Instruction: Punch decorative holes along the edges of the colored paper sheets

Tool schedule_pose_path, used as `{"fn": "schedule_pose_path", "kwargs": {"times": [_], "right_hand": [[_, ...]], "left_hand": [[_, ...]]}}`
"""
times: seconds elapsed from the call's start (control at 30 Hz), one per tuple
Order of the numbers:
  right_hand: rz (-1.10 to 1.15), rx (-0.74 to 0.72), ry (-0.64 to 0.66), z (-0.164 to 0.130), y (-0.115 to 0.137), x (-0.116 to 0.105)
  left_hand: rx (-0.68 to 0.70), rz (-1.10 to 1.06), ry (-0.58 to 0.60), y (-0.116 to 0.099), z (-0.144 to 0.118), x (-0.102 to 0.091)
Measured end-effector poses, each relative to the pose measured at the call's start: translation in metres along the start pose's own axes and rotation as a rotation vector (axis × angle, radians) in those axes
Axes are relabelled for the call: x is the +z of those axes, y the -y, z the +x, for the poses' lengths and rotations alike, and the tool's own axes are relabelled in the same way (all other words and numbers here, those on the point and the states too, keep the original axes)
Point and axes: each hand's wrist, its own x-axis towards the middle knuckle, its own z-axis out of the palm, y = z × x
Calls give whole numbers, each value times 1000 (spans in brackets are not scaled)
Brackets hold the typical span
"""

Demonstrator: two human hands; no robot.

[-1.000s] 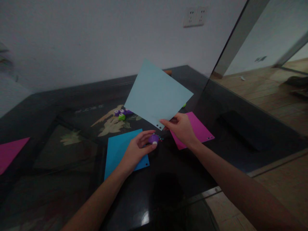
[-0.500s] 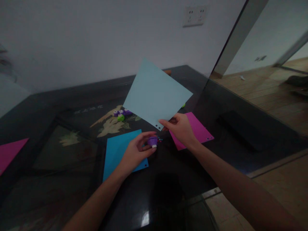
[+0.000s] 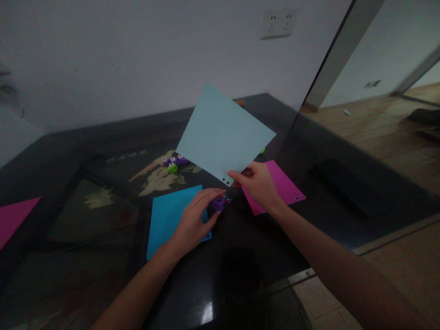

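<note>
Presently, the right hand (image 3: 259,185) pinches the near corner of a pale blue sheet (image 3: 223,133), its fingers (image 3: 237,175) closed on the paper; the sheet is lifted off the dark glass surface (image 3: 68,183) and tilts up and away from the fingertips. Two small star-shaped holes show along the sheet's edge just beside the thumb.

The left hand (image 3: 192,222) curls its fingers (image 3: 206,195) around a small purple punch (image 3: 217,204), which sits low at the surface, just below the held corner. A few tiny coloured scraps (image 3: 228,199) lie just beside the punch.

Under the left palm: a bright blue sheet (image 3: 168,215), flat. Beneath the right hand: a magenta sheet (image 3: 285,185), flat. Beyond the left fingers: a cluster of purple and green punches (image 3: 173,163). Far left of them: another magenta sheet (image 3: 13,220), cut by the frame.
</note>
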Motion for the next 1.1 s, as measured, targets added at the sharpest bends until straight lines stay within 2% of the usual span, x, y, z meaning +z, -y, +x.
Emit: {"fn": "schedule_pose_path", "kwargs": {"times": [0.2,0.43,0.57,0.7,0.8,0.93,1.1], "right_hand": [[-2,10,4,-1,0,0],[-2,11,6,-1,0,0],[-5,11,3,-1,1,0],[11,30,26,-1,0,0],[34,37,40,0,-2,0],[74,25,30,1,-3,0],[77,22,20,1,0,-1]], "left_hand": [[-102,-64,-1,-1,-2,2],[-95,-139,33,-2,-2,3],[-143,-207,-49,-5,1,3],[-282,-331,-204,-4,5,-3],[-327,-498,-278,-2,7,-6],[-408,-701,-287,-7,7,-8],[-485,-686,-277,-19,6,-12]]}}
